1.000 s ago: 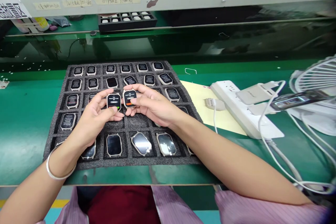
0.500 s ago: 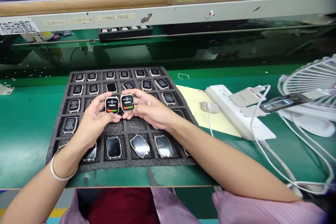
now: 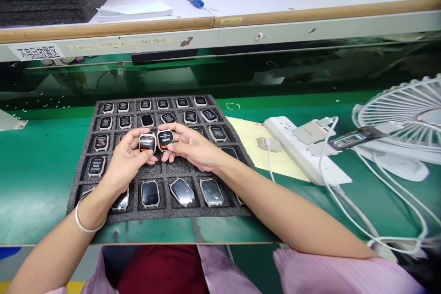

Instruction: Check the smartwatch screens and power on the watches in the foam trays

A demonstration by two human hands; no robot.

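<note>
My left hand (image 3: 128,156) is closed on a smartwatch (image 3: 147,141) without a strap, its thumb over the lower part of the lit screen. Beside it, my right hand (image 3: 193,147) grips a second smartwatch (image 3: 166,138), with the thumb at the screen's lower right corner. Both screens show white text and an orange patch, and face up toward me. The two watches are held side by side above a dark grey foam tray (image 3: 155,213). Rows of similar watches lie in its compartments, some lit with text and some dark. My hands and forearms hide several compartments.
To the right are a yellow sheet (image 3: 237,131), a white power strip (image 3: 303,156) with chargers and cables, a handheld device (image 3: 354,138) and a white fan (image 3: 406,110). A shelf (image 3: 310,23) crosses behind, bearing a blue pen-like tool (image 3: 194,0), papers and stacked black foam (image 3: 51,0).
My thumbs have moved onto the lower screens of both watches, and the green patches no longer show. The camera view has tilted up slightly. Both watches stay in my hands.
</note>
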